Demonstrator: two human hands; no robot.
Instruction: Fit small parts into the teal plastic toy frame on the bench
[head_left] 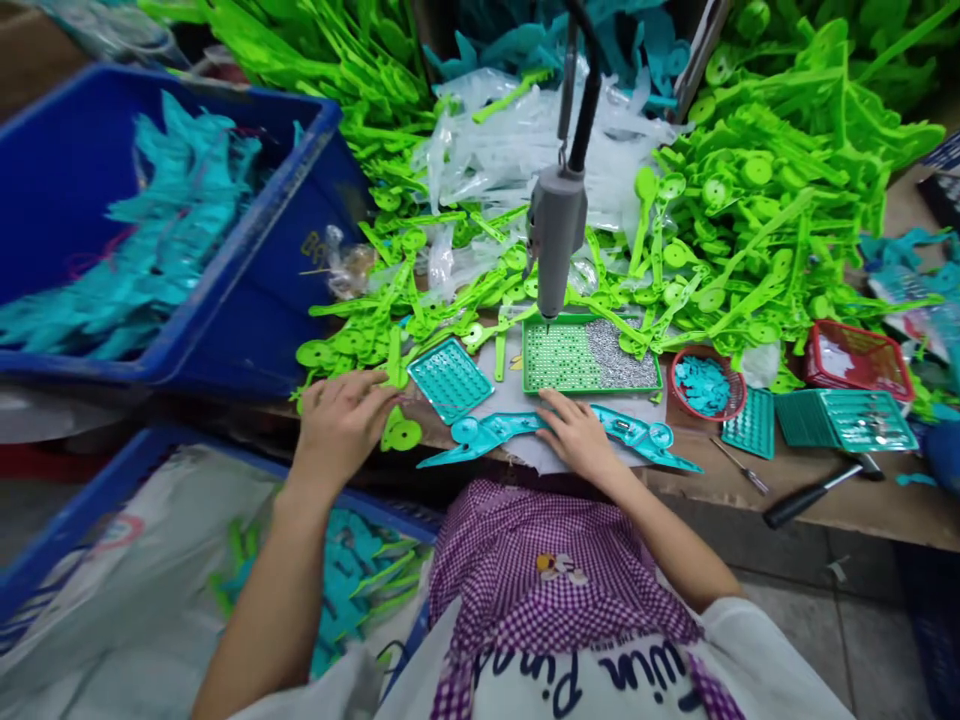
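Observation:
My left hand [345,420] is at the table's front edge, at the left end of the green pile. Its fingers are bent together on a bright green plastic part with a round disc [405,433]; the exact grip is partly hidden. My right hand [576,432] grips the middle of a long, curved turquoise plastic part [502,430], which lies along the table edge with its pointed ends to either side. Behind it stands a green tray [559,365] with small metal screws [622,355] heaped on its right side. A turquoise ridged tray [450,380] lies between my hands.
A grey electric screwdriver [555,235] hangs over the screw tray. Green parts [787,200] are piled behind. A blue bin [300,190] stands left. To the right are a red basket [742,395] of turquoise pieces, a small screwdriver [742,467] and a hammer [814,492].

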